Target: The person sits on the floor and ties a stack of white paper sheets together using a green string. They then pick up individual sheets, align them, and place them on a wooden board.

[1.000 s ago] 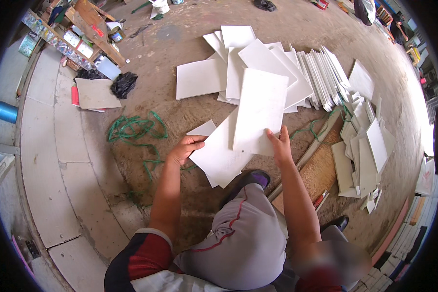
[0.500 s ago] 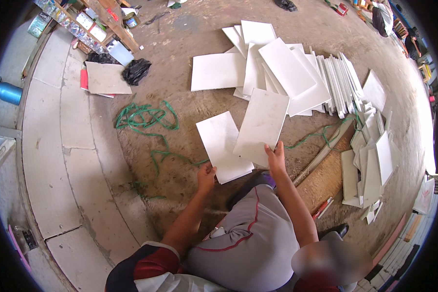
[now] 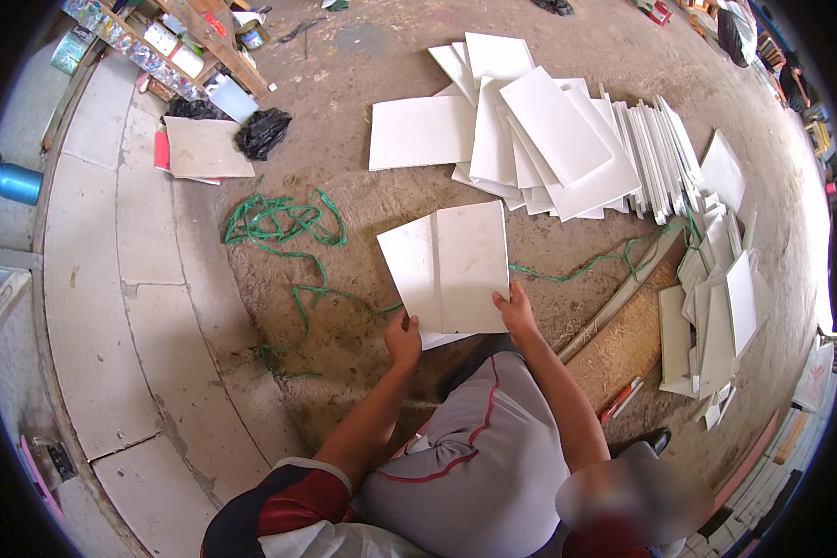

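Observation:
My left hand (image 3: pixel 403 340) is closed on the lower left edge of a white panel (image 3: pixel 407 270). In my right hand (image 3: pixel 517 316), a second off-white panel (image 3: pixel 474 265) is gripped by its lower right edge. This second panel stands nearly straight and overlaps the right part of the first one. Under both, at the bottom, a sliver of another white sheet (image 3: pixel 445 340) peeks out. My fingers behind the panels are mostly hidden.
Beyond my hands lies a loose pile of white panels (image 3: pixel 423 132), with a row on edge (image 3: pixel 656 153) beside it. More pieces (image 3: pixel 707 316) lean at right, near a brown board (image 3: pixel 623 321). Green twine (image 3: pixel 284 223) tangles at left. A red-handled tool (image 3: pixel 620 400) lies by my right forearm.
My right hand has shifted slightly left and down, bringing its panel over the left one and turning it from a slant to nearly straight. My left hand stays almost in place.

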### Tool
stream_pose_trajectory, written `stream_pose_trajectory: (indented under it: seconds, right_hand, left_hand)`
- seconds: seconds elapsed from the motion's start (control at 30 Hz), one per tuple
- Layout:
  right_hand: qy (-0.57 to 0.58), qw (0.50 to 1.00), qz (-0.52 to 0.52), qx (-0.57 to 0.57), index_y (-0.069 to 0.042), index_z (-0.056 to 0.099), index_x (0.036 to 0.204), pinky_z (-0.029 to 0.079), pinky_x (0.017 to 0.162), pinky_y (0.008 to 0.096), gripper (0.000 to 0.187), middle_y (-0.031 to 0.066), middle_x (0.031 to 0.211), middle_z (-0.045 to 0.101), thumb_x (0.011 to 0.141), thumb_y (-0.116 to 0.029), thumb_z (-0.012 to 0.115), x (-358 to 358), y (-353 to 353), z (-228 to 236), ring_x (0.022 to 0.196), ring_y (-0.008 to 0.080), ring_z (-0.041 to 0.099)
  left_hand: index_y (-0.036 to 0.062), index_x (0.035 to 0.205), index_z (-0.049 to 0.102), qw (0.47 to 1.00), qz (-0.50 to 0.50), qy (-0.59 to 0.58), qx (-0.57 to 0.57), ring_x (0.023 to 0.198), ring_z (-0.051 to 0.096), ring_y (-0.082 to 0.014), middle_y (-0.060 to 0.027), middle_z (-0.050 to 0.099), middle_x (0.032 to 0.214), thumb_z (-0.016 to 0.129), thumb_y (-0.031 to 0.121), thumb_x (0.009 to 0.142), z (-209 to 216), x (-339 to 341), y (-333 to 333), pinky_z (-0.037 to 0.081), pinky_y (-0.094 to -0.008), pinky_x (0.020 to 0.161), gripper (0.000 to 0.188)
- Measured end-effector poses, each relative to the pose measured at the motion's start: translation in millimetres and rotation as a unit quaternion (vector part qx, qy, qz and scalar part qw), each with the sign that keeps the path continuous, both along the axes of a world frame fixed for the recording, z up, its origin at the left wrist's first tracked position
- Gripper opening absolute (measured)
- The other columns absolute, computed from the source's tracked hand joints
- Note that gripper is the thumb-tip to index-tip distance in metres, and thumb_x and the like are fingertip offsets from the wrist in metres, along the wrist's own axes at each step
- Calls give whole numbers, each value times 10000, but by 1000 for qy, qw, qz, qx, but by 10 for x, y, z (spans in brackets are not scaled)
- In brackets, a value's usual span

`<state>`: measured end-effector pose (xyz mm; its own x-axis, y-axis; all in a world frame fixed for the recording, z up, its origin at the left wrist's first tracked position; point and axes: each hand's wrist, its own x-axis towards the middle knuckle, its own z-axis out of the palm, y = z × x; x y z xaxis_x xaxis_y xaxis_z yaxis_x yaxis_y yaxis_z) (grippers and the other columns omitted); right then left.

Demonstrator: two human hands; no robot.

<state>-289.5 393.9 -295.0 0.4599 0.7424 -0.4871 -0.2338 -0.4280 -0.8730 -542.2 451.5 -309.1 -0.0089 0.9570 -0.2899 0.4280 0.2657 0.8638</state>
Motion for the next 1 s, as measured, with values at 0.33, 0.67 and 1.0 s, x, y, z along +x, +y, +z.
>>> stream_pose_trajectory:
  seconds: [0.33,0.67,1.0]
  right_hand:
    - [6,999,-19,25,1,546,1385,487,987,335,406,101,1265,663,1001,-87,645,104,40,-66,1149,178,606]
    - [-87,987,-116,76,-22,565,1395,511,908,331,442,52,1160,671,1015,-218,678,1128,488,416,1078,147,612]
    - [-610,773,-47,-168,-131,477,1479,391,1154,476,768,146,1600,412,843,-375,832,2107,1359,1340,1483,328,373]
  left_hand:
    - [31,1371,618,987,-9,102,123,1015,646,-280,-158,670,1087,739,215,936,183,174,18,511,-382,897,487]
    - [-13,1314,594,950,-86,-283,-103,1126,636,-202,-115,693,1232,698,199,1007,843,1685,740,476,-353,1007,388]
    - [29,1350,563,923,20,-363,-126,1136,629,-186,-78,681,1245,696,164,1003,683,2073,1173,479,-343,996,396]
